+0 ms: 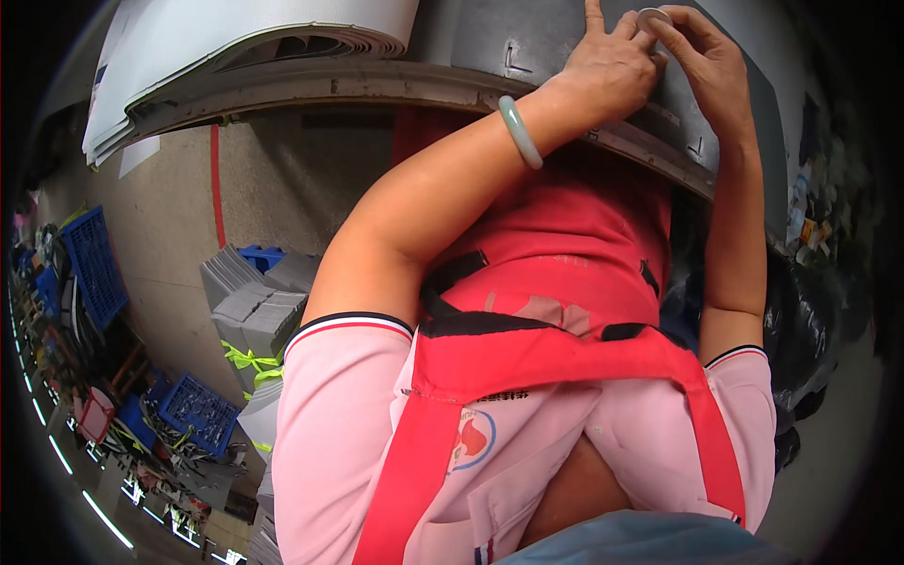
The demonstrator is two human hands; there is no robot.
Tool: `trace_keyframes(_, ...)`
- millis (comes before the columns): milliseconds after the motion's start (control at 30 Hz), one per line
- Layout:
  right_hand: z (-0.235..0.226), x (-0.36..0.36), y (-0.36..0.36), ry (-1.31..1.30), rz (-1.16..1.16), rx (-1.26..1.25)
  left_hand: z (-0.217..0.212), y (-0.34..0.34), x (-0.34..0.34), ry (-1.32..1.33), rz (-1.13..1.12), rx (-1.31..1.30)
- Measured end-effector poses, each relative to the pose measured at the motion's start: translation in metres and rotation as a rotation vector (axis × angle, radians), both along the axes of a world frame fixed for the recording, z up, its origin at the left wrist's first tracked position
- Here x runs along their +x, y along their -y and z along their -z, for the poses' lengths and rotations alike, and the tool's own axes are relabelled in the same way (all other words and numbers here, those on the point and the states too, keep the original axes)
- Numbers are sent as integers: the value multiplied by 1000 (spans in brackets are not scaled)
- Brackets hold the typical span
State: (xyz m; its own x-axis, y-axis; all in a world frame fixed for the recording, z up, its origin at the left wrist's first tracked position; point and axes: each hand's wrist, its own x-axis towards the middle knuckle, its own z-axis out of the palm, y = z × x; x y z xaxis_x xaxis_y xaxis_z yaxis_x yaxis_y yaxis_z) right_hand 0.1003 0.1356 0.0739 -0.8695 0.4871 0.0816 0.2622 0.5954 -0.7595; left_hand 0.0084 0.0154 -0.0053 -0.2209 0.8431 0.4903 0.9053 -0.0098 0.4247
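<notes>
My left hand [610,77] lies over a dark grey sheet [499,38] on the worktable, one finger stretched toward the far edge and the others beside my right hand. A pale green bangle [521,133] circles my left wrist. Between the thumb and fingers of my right hand [708,68] is a small round silvery disc [653,17]; its exact kind is too small to tell. The left fingers come close to the disc, and I cannot tell whether they touch it. Small L-shaped marks show on the sheet near both hands.
A thick stack of white sheets [254,33] curls over the table's front edge [395,83] at left. Bundled grey pieces [259,306] with a yellow-green tie [247,358] stand below. Blue crates [96,264] are farther left; black plastic bags [800,320] are at right.
</notes>
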Motion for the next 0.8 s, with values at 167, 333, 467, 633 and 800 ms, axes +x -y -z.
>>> trace_keyframes(167, 48, 87, -118, 224, 467, 87, -12, 13, -6, -67, 14, -44)
trace_keyframes(333, 44, 95, -130, 87, 535, -211, -13, 20, -9, -55, -4, -31)
trace_keyframes(467, 44, 110, -134, 47, 317, -551, -20, 20, -7, -31, 3, -70)
trace_keyframes(633, 12, 121, -89, -183, 144, -339, -18, 47, 41, 119, 273, 279)
trace_keyframes(800, -52, 129, -64, -508, 325, -305, -31, 96, 74, 159, 457, 90)
